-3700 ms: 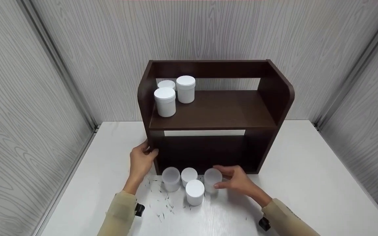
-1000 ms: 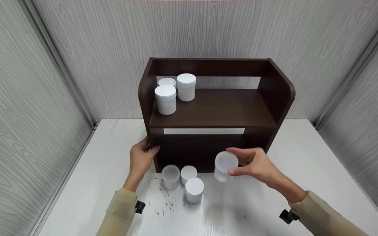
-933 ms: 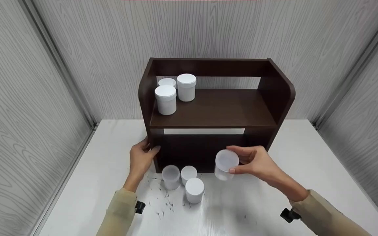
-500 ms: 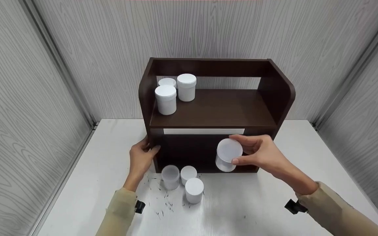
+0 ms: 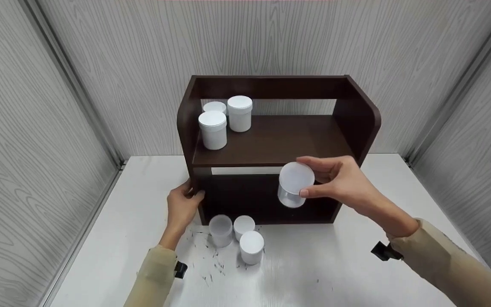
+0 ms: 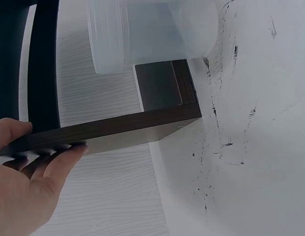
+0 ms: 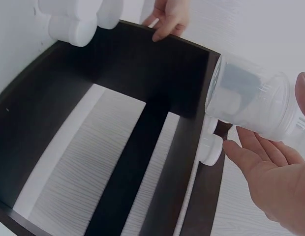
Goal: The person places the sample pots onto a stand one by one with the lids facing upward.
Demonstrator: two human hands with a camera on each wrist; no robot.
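Note:
My right hand [image 5: 348, 183] holds a clear plastic jar [image 5: 294, 183] between thumb and fingers, raised before the lower opening of a dark brown two-tier shelf [image 5: 288, 143]. In the right wrist view, the jar [image 7: 243, 96] lies close to the middle board's front edge. My left hand [image 5: 183, 207] grips the shelf's left side panel, its thumb on the front; the left wrist view shows fingers and thumb on either side of that panel [image 6: 113, 123]. On the table by the shelf's foot stand a frosted jar [image 5: 220, 232] and two white jars [image 5: 252, 248].
Three white lidded jars [image 5: 214, 132] stand at the left end of the upper tier. The white table [image 5: 305, 273] has dark scuff marks near the jars. Grey wood-grain walls [image 5: 267, 38] enclose the back and sides.
My right hand has lifted the clear jar off the table, from beside the other jars, up and slightly right toward the middle board. My left hand keeps its grip on the panel.

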